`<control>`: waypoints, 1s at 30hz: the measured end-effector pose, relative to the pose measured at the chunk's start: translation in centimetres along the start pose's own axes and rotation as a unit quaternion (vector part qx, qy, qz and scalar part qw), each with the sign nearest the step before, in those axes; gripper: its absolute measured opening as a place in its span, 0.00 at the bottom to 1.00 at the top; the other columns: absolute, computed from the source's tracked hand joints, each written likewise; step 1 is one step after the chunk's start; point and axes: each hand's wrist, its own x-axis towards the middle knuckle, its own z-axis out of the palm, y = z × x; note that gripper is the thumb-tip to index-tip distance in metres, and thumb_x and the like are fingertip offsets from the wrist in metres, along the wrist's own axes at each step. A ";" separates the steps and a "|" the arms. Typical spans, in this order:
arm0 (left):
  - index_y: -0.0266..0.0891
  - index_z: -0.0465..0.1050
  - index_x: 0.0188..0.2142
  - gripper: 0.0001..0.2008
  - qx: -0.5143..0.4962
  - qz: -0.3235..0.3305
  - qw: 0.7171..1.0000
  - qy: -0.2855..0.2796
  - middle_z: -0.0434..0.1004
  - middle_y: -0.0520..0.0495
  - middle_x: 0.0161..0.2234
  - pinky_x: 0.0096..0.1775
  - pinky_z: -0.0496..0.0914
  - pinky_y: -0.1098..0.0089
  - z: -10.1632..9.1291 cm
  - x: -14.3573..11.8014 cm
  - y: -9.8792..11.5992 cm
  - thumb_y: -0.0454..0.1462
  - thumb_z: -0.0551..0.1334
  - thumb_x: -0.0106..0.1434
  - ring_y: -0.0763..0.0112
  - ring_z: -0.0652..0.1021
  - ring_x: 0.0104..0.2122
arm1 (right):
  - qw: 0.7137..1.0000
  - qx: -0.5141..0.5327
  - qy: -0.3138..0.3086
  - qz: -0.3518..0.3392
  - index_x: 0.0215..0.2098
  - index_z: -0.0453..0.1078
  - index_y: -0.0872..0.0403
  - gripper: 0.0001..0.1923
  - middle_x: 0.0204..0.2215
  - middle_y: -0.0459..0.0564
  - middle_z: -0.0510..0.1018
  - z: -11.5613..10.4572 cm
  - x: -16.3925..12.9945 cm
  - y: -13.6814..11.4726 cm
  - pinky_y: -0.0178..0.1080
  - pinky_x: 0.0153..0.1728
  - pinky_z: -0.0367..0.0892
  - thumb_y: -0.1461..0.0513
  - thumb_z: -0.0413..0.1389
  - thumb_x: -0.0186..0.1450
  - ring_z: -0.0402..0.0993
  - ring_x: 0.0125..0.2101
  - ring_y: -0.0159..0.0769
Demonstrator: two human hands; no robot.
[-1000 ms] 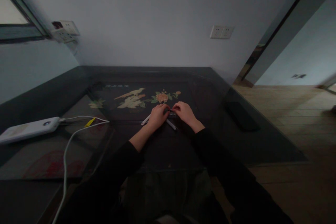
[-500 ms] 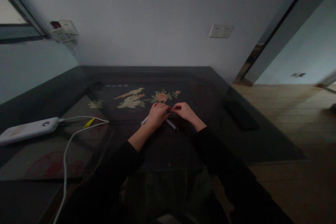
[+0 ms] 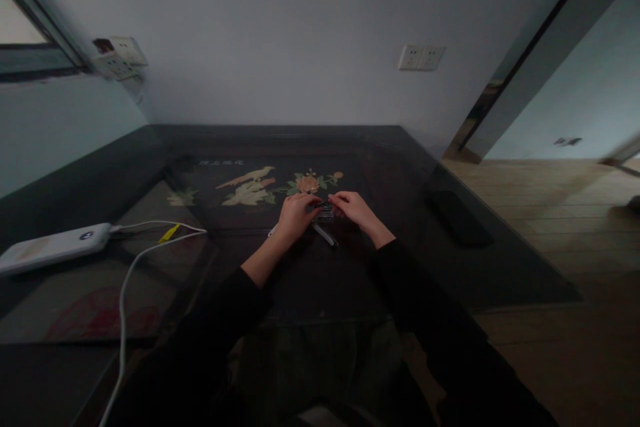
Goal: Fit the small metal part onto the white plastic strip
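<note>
Two bare hands meet over a dark table (image 3: 300,287), a little right of the middle of the view, with a small dark piece (image 3: 323,203) between their fingertips. The piece lies roughly crosswise, its long axis running from one hand to the other, with the right end slightly farther from the person. The left hand (image 3: 299,212) is on one side of it, palm down, thumb and fingers drawn nearly together around the left end. The right hand (image 3: 354,207) comes from the other side, thumb and forefinger pinched at the right end. Neither hand is clearly the nearer, since both seem to touch it; the fingers hide much of its outline, so its exact shape cannot be told. Just below the fingertips, on the person's side, is a small glinting part (image 3: 326,215), too dim to make out. Beside that, a slim silver bar (image 3: 327,235) lies on the table, its long axis slanting from near the left hand's thumb toward the person and to the right; neither hand appears to grip it. A white tip (image 3: 273,230) shows at the outer side of the left wrist. An inlaid flower (image 3: 307,183) decorates the surface just beyond the hands. Well apart, a flat black slab (image 3: 460,219) lies to the right, and a white power bank (image 3: 57,247) with a pale cable (image 3: 123,307) to the left.
</note>
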 end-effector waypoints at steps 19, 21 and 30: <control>0.37 0.72 0.35 0.10 -0.292 -0.081 0.947 0.103 0.79 0.46 0.33 0.40 0.73 0.68 -0.1 0.2 0.7 0.38 0.67 0.55 0.69 0.80 0.35 | 0.985 0.141 -0.077 0.064 0.34 0.72 0.57 0.15 0.25 0.47 0.74 0.9 -1.1 -1.3 0.29 0.22 0.62 0.55 0.51 0.68 0.67 0.22 0.26; 0.36 0.71 0.35 0.11 -0.340 -0.093 0.931 0.093 0.79 0.46 0.34 0.40 0.74 0.67 0.0 0.3 0.5 0.38 0.67 0.54 0.68 0.80 0.35 | 0.982 0.159 -0.082 0.056 0.34 0.72 0.57 0.13 0.25 0.47 0.75 0.9 -1.1 -1.2 0.29 0.24 0.63 0.56 0.52 0.67 0.67 0.22 0.26; 0.36 0.72 0.36 0.09 -0.326 -0.088 0.939 0.071 0.78 0.46 0.35 0.38 0.74 0.68 0.1 0.2 0.4 0.37 0.66 0.56 0.71 0.78 0.33 | 0.976 0.195 -0.092 0.032 0.30 0.70 0.56 0.08 0.24 0.44 0.74 0.9 -0.9 -1.2 0.31 0.28 0.64 0.59 0.57 0.63 0.67 0.23 0.26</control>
